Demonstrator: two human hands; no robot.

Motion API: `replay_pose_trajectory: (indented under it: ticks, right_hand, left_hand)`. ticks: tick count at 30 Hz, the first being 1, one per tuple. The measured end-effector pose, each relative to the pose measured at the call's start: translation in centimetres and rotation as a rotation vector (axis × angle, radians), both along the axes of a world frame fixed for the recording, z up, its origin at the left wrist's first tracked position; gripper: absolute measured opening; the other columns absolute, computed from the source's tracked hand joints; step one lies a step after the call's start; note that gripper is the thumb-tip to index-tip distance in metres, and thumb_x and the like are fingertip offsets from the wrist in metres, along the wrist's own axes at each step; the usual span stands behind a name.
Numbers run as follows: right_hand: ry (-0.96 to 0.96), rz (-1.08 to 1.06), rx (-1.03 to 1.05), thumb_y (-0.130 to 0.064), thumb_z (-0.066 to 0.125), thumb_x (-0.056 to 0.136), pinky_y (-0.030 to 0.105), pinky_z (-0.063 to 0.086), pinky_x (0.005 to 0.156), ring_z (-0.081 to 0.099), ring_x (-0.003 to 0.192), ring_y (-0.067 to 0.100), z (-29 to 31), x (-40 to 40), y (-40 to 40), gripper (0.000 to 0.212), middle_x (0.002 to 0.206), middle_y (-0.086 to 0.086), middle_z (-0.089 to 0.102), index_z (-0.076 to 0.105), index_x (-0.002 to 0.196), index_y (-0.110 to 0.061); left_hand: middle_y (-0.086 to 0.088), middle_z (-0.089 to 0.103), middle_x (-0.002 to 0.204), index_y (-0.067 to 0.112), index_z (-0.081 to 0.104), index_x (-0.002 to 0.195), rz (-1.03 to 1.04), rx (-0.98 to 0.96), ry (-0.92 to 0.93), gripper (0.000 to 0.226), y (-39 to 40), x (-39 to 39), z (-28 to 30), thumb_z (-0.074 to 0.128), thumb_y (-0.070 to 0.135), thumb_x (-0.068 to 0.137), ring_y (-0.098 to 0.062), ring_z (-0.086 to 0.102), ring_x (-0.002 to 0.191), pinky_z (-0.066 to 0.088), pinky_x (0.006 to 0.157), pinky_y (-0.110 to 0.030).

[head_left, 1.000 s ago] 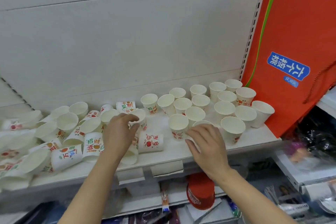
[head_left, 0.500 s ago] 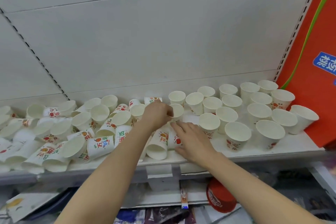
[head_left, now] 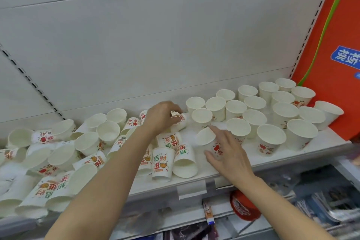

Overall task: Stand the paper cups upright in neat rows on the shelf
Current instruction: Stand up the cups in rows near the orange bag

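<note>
1. Since half a second ago: the right hand (head_left: 228,154) has lifted a white printed paper cup (head_left: 209,141) off its side near the shelf front; it now sits tilted, mouth up and to the left, between thumb and curled fingers. The left hand (head_left: 162,118) has shifted right and now pinches a second small printed cup (head_left: 178,121), lying tipped at the back of the shelf.
2. Both hands are clamped on cups, each on its own.
3. White metal shelf (head_left: 321,147): upright cups stand on the right part in rough diagonal rows, about twenty, open mouths up; the far-right one (head_left: 329,112) leans outward.
4. The left part holds a jumbled pile of toppled cups (head_left: 58,154); the number cannot be counted, since many overlap.
5. Print on cups: red and green Chinese characters with orange and red fruit. One inverted cup (head_left: 162,162) near the front edge reads 招财进.
6. Orange bag with a green stripe (head_left: 335,41) at the right end of the shelf, touching the far-right cups; its blue label (head_left: 345,58) carries white characters, turned and partly cut off.
7. Below the shelf: a round red lid with white print (head_left: 243,207), text too blurred to read.
</note>
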State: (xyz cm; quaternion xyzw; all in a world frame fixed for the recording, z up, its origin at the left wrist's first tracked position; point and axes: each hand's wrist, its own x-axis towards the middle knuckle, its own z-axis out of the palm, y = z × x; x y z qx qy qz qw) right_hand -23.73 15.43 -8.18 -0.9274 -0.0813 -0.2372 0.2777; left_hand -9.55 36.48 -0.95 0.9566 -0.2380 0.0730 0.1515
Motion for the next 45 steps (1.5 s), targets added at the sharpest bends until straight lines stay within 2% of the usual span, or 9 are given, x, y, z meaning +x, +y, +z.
replay_pose_trajectory:
  ticks: [7, 13, 19, 22, 24, 28, 34, 40, 45]
  right_hand:
    - [-0.025, -0.167, 0.027, -0.029, 0.079, 0.072, 0.035, 0.053, 0.082, 0.050, 0.117, 0.024, -1.6, 0.1, 2.4, 0.070, 0.130, 0.007, 0.051, 0.047, 0.131, -0.011]
    - [-0.236, -0.220, -0.122, -0.035, 0.076, 0.076, 0.041, 0.047, 0.097, 0.050, 0.120, 0.030, -0.6, -0.4, 2.3, 0.061, 0.132, 0.011, 0.054, 0.056, 0.126, -0.006]
    - [-0.376, -0.048, -0.146, -0.024, 0.058, 0.086, 0.038, 0.051, 0.086, 0.057, 0.104, 0.024, 1.9, 1.7, 2.4, 0.036, 0.114, 0.005, 0.064, 0.062, 0.119, -0.008]
    - [-0.343, 0.048, -0.209, -0.018, 0.059, 0.084, 0.034, 0.051, 0.080, 0.057, 0.097, 0.021, 2.5, 3.2, 2.8, 0.032, 0.106, 0.002, 0.066, 0.063, 0.115, -0.011]
    - [-0.304, 0.112, -0.255, -0.012, 0.064, 0.080, 0.033, 0.051, 0.074, 0.057, 0.092, 0.022, 2.9, 4.8, 3.1, 0.032, 0.102, 0.001, 0.066, 0.064, 0.112, -0.012]
    - [-0.201, 0.233, -0.327, -0.002, 0.067, 0.074, 0.037, 0.051, 0.071, 0.057, 0.091, 0.025, 3.5, 9.2, 3.6, 0.037, 0.101, -0.001, 0.065, 0.063, 0.109, -0.016]
    - [0.012, 0.447, -0.565, 0.004, 0.066, 0.071, 0.032, 0.040, 0.074, 0.052, 0.098, 0.024, 4.2, 13.2, 4.5, 0.060, 0.115, 0.000, 0.058, 0.058, 0.121, -0.029]
    - [0.034, 0.505, -0.624, -0.003, 0.058, 0.081, 0.029, 0.029, 0.068, 0.051, 0.102, 0.025, 4.7, 14.3, 5.2, 0.059, 0.128, 0.002, 0.048, 0.048, 0.130, -0.035]
    - [0.026, 0.587, -0.694, -0.006, 0.071, 0.070, 0.029, 0.028, 0.060, 0.057, 0.091, 0.028, 5.2, 14.7, 5.2, 0.033, 0.120, 0.003, 0.055, 0.064, 0.095, -0.026]
  left_hand:
    - [0.012, 0.066, 0.110, 0.032, 0.068, 0.108, 0.205, 0.014, -0.006, 0.021, 3.8, 1.2, 0.2, 0.065, 0.034, 0.087, -0.013, 0.060, 0.100, 0.049, 0.077, -0.030]
    - [0.005, 0.070, 0.099, 0.027, 0.071, 0.098, 0.342, 0.030, 0.085, 0.017, 4.9, 2.6, 0.5, 0.060, 0.033, 0.087, -0.019, 0.063, 0.089, 0.046, 0.065, -0.027]
    - [-0.001, 0.062, 0.094, 0.016, 0.058, 0.094, 0.492, 0.048, 0.260, 0.034, 2.1, 3.9, 1.0, 0.058, 0.049, 0.088, -0.025, 0.063, 0.095, 0.045, 0.072, -0.030]
    - [-0.001, 0.065, 0.095, 0.018, 0.060, 0.091, 0.591, -0.097, 0.379, 0.023, 0.9, 4.4, 0.5, 0.066, 0.035, 0.078, -0.024, 0.065, 0.094, 0.049, 0.077, -0.032]
    - [-0.003, 0.070, 0.091, 0.015, 0.064, 0.084, 0.618, -0.225, 0.430, 0.018, 0.6, 5.0, 0.3, 0.069, 0.027, 0.071, -0.023, 0.067, 0.086, 0.048, 0.066, -0.028]
    - [-0.001, 0.069, 0.078, 0.015, 0.066, 0.073, 0.531, -0.142, 0.296, 0.010, 0.4, 5.3, 0.3, 0.066, 0.024, 0.071, -0.022, 0.064, 0.073, 0.040, 0.054, -0.023]
    - [0.006, 0.071, 0.094, 0.029, 0.074, 0.095, 0.202, 0.118, 0.132, 0.016, 1.5, 4.0, 0.3, 0.063, 0.034, 0.085, -0.017, 0.063, 0.092, 0.046, 0.071, -0.027]
    - [0.017, 0.067, 0.112, 0.036, 0.070, 0.106, 0.219, -0.116, 0.121, 0.023, 4.3, 2.9, 0.0, 0.066, 0.043, 0.085, -0.010, 0.062, 0.095, 0.048, 0.086, -0.032]
    - [0.023, 0.066, 0.092, 0.039, 0.071, 0.090, 0.209, -0.094, 0.106, 0.017, 6.7, 0.0, 1.1, 0.070, 0.051, 0.079, 0.000, 0.057, 0.079, 0.051, 0.073, -0.030]
